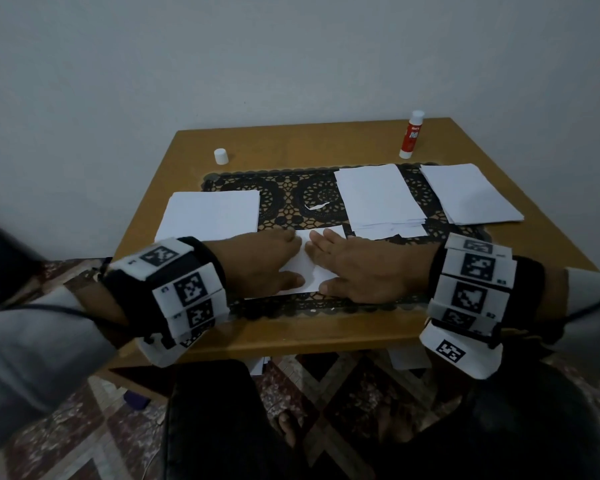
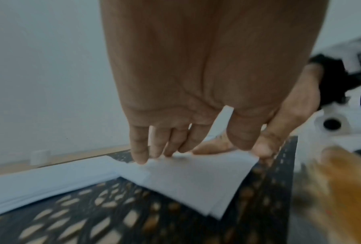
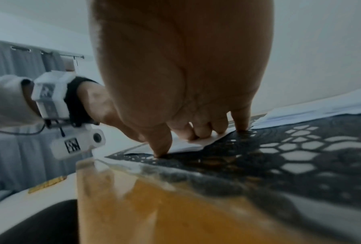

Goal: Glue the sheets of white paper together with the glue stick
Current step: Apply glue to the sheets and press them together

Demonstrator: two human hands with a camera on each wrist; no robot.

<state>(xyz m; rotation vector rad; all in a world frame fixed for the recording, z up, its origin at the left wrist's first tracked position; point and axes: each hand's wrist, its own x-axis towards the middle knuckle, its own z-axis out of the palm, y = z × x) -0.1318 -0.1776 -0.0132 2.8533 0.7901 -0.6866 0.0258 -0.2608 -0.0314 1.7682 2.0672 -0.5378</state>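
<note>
from the head view, my left hand (image 1: 267, 263) and my right hand (image 1: 357, 268) both lie flat on the white sheets (image 1: 303, 263) at the near edge of the black lace mat (image 1: 288, 199), palms down, fingers straight and close together. the fingertips of the two hands nearly meet over the paper. neither hand grips anything; they only press on the sheets. a paper stack (image 1: 212, 214) lies at the left of the mat, a second stack (image 1: 381, 199) in the middle right, and a third stack (image 1: 471, 194) at the far right. the glue stick (image 1: 411, 135) stands upright near the far right corner of the wooden table (image 1: 291, 143), well apart from my hands, and its top is bare. the white cap (image 1: 221, 156) stands alone on the far left part of the table. a small torn scrap (image 1: 317, 206) lies on the mat between the stacks.

from the left wrist view, my left fingers (image 2: 141, 148) are stretched down and touch the sheets (image 2: 196, 180), which show two layers at the near corner, one slightly shifted from the other. the right hand (image 2: 279, 123) presses on the far side.

from the right wrist view, my right thumb (image 3: 160, 143) touches the mat just beside the paper edge (image 3: 198, 142), and the other fingers rest on the paper. the picture is blurred near the table edge.
</note>
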